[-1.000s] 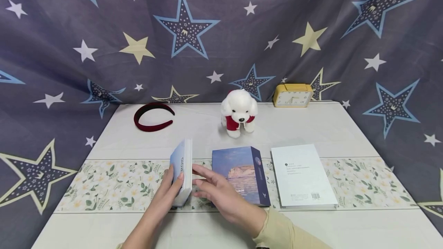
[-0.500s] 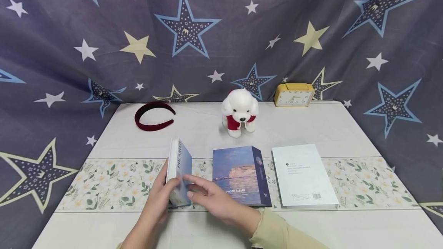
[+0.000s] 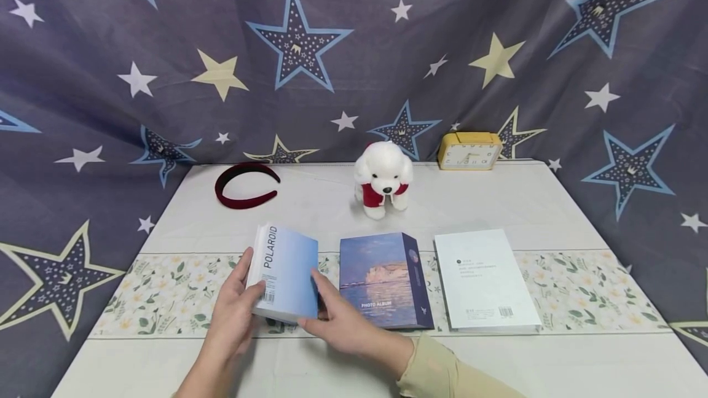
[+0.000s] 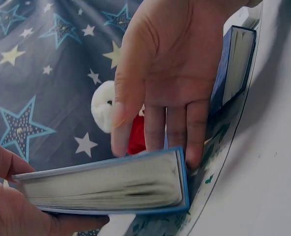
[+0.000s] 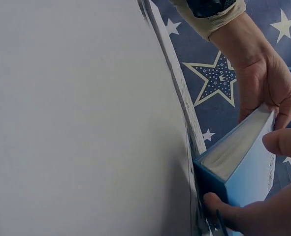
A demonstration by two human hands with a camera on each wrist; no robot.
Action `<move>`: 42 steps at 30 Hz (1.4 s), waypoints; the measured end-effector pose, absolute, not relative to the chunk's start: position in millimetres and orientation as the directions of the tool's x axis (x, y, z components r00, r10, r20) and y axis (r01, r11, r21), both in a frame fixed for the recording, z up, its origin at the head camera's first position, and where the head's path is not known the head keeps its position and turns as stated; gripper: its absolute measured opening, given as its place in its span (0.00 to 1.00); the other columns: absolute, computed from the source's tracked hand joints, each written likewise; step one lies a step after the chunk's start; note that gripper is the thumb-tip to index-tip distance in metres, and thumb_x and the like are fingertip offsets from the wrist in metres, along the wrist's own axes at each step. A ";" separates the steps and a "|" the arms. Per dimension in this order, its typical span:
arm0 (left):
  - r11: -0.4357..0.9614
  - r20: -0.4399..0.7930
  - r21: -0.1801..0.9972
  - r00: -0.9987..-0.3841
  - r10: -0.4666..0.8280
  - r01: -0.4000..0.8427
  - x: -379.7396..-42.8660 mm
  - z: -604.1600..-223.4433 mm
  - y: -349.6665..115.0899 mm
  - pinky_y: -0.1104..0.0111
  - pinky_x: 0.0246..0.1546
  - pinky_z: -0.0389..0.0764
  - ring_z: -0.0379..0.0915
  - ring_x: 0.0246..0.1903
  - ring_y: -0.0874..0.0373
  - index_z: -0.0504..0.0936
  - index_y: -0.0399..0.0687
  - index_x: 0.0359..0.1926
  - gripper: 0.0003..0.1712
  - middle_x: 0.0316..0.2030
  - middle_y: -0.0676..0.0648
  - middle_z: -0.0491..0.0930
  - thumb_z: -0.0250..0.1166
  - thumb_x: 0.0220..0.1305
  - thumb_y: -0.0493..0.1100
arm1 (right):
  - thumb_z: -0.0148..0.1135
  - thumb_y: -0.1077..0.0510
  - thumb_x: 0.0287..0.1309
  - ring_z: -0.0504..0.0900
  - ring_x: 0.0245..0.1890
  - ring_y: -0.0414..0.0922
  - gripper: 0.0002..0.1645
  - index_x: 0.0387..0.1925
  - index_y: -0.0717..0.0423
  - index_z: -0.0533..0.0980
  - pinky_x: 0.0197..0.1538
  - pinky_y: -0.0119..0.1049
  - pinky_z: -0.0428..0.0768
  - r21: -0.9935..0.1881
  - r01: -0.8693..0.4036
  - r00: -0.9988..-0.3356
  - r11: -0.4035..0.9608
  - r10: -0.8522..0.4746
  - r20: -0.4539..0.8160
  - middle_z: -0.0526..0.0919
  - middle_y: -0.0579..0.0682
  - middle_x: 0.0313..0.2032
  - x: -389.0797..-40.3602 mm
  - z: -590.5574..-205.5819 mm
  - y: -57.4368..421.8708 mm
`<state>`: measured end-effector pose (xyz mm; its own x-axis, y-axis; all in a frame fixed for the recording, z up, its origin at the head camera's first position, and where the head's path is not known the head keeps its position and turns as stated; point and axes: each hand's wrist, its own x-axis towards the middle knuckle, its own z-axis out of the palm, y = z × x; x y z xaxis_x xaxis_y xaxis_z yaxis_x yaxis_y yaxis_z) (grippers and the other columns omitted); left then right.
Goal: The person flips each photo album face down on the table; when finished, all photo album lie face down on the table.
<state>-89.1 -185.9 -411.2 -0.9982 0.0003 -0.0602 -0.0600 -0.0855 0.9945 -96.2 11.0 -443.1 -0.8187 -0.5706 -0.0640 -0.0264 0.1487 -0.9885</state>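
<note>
A light-blue photo album (image 3: 290, 272) marked POLAROID is held tilted above the table, pages facing left. My left hand (image 3: 232, 309) grips its page side, thumb on the printed cover and fingers behind. My right hand (image 3: 345, 321) is at the album's right side, fingertips touching near the edge and thumb by the lower corner. In the left wrist view the right hand (image 4: 170, 73) shows long, straight fingers partly hidden behind the album (image 4: 106, 187). A second album (image 3: 381, 281) with a cliff picture lies to the right, and beyond it a white book (image 3: 483, 281).
Farther back stand a white plush dog (image 3: 384, 180) in red and a yellow clock (image 3: 470, 151). A dark red headband (image 3: 246, 203) lies at back left. A floral strip (image 3: 171, 300) crosses the white table, with a star-patterned curtain (image 3: 332, 121) behind.
The blue album has turned from nearly edge-on, so its POLAROID cover now faces up toward the head camera. My left hand has shifted left with it; the right hand stays by its right edge.
</note>
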 end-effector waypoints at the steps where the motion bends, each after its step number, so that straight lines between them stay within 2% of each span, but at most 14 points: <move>1: -0.094 -0.062 0.994 -0.998 0.005 -0.062 -89.2 -412.2 -187.4 0.80 0.59 0.63 0.40 0.74 0.50 0.35 0.41 0.77 0.40 0.77 0.44 0.39 0.40 0.68 0.26 | 0.62 0.58 0.64 0.65 0.67 0.55 0.52 0.77 0.58 0.40 0.57 0.33 0.76 -0.988 -0.019 -0.819 0.153 -0.569 -0.072 0.45 0.60 0.75 -96.5 -443.2 11.0; 7: -0.097 -0.099 0.990 -0.995 0.014 -0.100 -92.5 -416.8 -195.1 0.75 0.64 0.58 0.35 0.75 0.53 0.36 0.39 0.76 0.37 0.77 0.46 0.37 0.39 0.71 0.28 | 0.62 0.56 0.64 0.64 0.67 0.51 0.54 0.76 0.60 0.37 0.58 0.34 0.74 -0.970 -0.031 -0.825 0.242 -0.554 -0.112 0.43 0.60 0.75 -98.7 -445.0 12.0; 12: 0.120 -0.139 0.983 -0.990 -0.030 -0.141 -95.5 -418.5 -199.3 0.63 0.72 0.40 0.28 0.75 0.58 0.38 0.41 0.77 0.37 0.77 0.48 0.36 0.42 0.73 0.32 | 0.58 0.57 0.67 0.61 0.69 0.51 0.51 0.76 0.60 0.37 0.59 0.34 0.73 -0.965 -0.036 -0.817 0.259 -0.564 -0.122 0.45 0.60 0.75 -100.7 -445.9 14.0; 14: 0.213 -0.134 0.967 -0.990 -0.046 -0.141 -96.4 -419.4 -199.3 0.60 0.73 0.36 0.27 0.75 0.57 0.39 0.41 0.77 0.37 0.77 0.47 0.36 0.44 0.73 0.33 | 0.58 0.59 0.67 0.61 0.70 0.52 0.51 0.76 0.60 0.37 0.59 0.33 0.73 -0.971 -0.017 -0.812 0.240 -0.570 -0.127 0.45 0.60 0.75 -100.9 -445.7 14.5; 20: 0.366 -0.108 0.922 -0.991 -0.072 -0.127 -97.6 -422.8 -197.1 0.55 0.73 0.39 0.32 0.75 0.51 0.41 0.42 0.77 0.38 0.77 0.46 0.41 0.49 0.73 0.35 | 0.58 0.61 0.66 0.60 0.70 0.52 0.50 0.76 0.58 0.37 0.57 0.30 0.74 -0.975 -0.001 -0.803 0.223 -0.581 -0.132 0.47 0.60 0.75 -102.1 -446.1 15.5; 37: 0.426 -0.099 0.896 -0.992 -0.078 -0.123 -97.9 -432.3 -200.6 0.52 0.72 0.39 0.33 0.75 0.46 0.41 0.37 0.76 0.40 0.76 0.39 0.43 0.51 0.70 0.34 | 0.59 0.59 0.65 0.61 0.69 0.52 0.49 0.77 0.59 0.42 0.66 0.38 0.66 -0.952 -0.095 -0.830 0.292 -0.551 -0.086 0.52 0.60 0.73 -99.9 -446.3 14.1; 42: 0.452 -0.116 0.881 -0.990 -0.082 -0.141 -97.6 -433.8 -201.9 0.52 0.72 0.39 0.32 0.75 0.46 0.40 0.37 0.76 0.41 0.76 0.39 0.42 0.52 0.70 0.35 | 0.60 0.60 0.65 0.62 0.69 0.51 0.50 0.77 0.58 0.41 0.60 0.34 0.73 -0.961 -0.076 -0.825 0.267 -0.558 -0.090 0.52 0.60 0.74 -100.0 -446.9 13.8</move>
<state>-97.6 -201.9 -433.8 -0.9899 -0.0818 -0.1161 -0.1407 0.4515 0.8811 -100.0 13.8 -446.9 -0.8247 -0.5584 -0.0902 -0.0759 0.2673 -0.9606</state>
